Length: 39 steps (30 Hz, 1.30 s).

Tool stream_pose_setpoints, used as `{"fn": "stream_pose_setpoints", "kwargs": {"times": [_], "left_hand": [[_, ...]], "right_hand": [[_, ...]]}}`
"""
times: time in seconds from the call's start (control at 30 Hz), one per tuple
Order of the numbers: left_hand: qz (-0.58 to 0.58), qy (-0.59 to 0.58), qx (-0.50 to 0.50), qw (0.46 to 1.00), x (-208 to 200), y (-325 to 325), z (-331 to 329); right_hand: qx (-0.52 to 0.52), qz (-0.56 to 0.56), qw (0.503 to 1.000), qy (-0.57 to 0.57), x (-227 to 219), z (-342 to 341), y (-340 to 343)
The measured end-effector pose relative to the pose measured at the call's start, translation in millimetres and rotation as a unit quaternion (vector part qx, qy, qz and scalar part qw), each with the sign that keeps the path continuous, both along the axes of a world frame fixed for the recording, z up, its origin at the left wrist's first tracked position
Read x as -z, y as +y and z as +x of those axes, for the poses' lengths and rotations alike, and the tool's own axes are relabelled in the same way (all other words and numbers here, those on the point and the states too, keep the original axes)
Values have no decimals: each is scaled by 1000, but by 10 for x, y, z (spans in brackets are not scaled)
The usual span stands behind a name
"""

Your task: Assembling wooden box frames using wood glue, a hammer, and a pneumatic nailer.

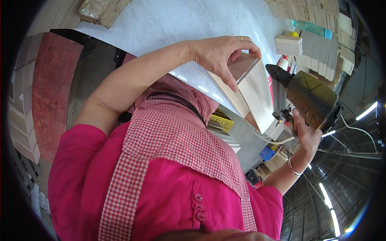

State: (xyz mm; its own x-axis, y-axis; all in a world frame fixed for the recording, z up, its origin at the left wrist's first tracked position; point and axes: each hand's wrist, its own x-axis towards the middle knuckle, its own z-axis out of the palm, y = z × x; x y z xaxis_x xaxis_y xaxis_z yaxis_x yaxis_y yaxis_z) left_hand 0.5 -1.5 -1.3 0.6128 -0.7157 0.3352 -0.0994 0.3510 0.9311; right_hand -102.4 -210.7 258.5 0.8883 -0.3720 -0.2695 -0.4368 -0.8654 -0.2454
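Pink shirt [169,197] | wooden box [257,94] | in left hand [217,55] (by one end)

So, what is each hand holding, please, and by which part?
Left hand: a wooden box, by its rim. Right hand: a dark power tool, by its lower side; exact grip hidden.

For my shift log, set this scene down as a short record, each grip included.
Left grip: thumb and fingers spanning one end of the box
Right grip: closed on the nail gun
Box: pale wood, at the near edge of the table
Gun's nose: close beside the box in view; contact unclear
Right background: wood stack, green bottle
Below table: yellow crate
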Motion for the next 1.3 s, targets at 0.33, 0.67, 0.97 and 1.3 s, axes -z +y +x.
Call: {"fn": "stream_pose_setpoints", "kwargs": {"times": [0.33, 0.67, 0.97, 1.3], "left_hand": [[1, 5, 13, 1000, -19, 18, 11], [2, 1, 10, 1000, -24, 24, 11], [18, -59, -58, 996, 82, 15, -122], [197, -237, -373, 875, 255, -369, -696]], "right_hand": [[-20, 67, 997, -14, 108, 134, 5], [-43, 78, 996, 19, 102, 188, -6], [-43, -20, 997, 53, 109, 217, 43], [2, -58, 997, 46, 133, 172, 161]]}}
